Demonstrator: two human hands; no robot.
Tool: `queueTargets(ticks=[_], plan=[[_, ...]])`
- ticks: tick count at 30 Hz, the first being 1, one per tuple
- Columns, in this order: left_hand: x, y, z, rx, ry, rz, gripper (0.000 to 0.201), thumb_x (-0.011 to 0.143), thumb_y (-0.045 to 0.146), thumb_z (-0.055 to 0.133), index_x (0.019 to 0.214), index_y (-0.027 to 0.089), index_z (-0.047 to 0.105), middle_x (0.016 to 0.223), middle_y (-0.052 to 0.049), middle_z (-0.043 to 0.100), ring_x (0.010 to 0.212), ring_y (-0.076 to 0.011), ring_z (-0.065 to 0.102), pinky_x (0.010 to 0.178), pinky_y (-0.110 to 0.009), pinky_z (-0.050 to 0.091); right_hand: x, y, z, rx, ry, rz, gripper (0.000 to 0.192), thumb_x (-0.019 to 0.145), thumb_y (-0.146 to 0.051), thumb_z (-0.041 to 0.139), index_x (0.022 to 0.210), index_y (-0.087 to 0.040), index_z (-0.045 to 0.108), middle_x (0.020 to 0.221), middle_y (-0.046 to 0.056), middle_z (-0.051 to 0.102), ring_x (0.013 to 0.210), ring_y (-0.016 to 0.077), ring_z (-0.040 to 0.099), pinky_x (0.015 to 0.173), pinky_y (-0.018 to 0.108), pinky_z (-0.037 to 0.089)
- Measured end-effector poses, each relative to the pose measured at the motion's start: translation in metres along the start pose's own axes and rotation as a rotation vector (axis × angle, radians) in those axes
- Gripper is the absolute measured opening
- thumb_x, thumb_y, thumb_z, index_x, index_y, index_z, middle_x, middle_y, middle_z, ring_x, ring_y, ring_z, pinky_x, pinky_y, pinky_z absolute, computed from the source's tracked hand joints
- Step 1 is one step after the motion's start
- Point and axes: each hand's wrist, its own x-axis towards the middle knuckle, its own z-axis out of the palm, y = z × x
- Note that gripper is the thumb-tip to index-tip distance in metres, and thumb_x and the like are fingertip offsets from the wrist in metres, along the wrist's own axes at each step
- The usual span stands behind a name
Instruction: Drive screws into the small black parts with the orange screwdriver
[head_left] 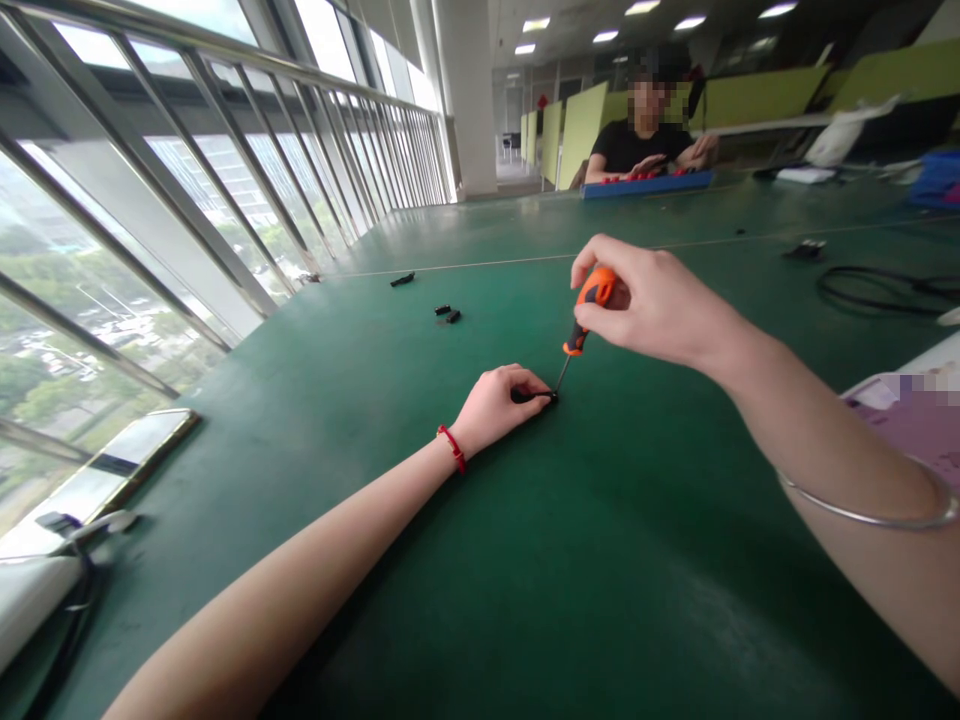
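My right hand (630, 300) grips an orange and black screwdriver (574, 338) by its handle, the shaft slanting down to the left. Its tip meets the end of a small black part (525, 396), too small to name, on the green tabletop. Thumb and fingers of my left hand (501, 405) pinch that part and press it down on the table; much of it is hidden by the fingers. Farther off lie a pair of small black pieces (448, 314) and a thin black strip (403, 279).
Across the green table (360, 400) a person (637, 145) sits behind a blue tray (649, 185) with red items. A phone (135, 465) and cables (82, 580) lie at the left by the railing (247, 130). At the right are a black cable (862, 290) and a purple item (915, 420).
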Motion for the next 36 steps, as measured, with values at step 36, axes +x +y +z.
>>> queueTargets(ticks=[36], plan=[[-0.0005,0.0009,-0.0010,0.056,0.024,-0.022,0.014,0.078,0.027,0.061,0.082,0.018,0.071,0.084,-0.002,0.068,0.079,-0.0152,0.061,0.074,-0.027,0.048,0.0015,0.0048,-0.0023,0.033,-0.063,0.000,0.012,0.070,-0.032,0.065,0.073,-0.021,0.059,0.054,-0.004,0.052,0.046,0.0091,0.040,0.047,0.024,0.026]])
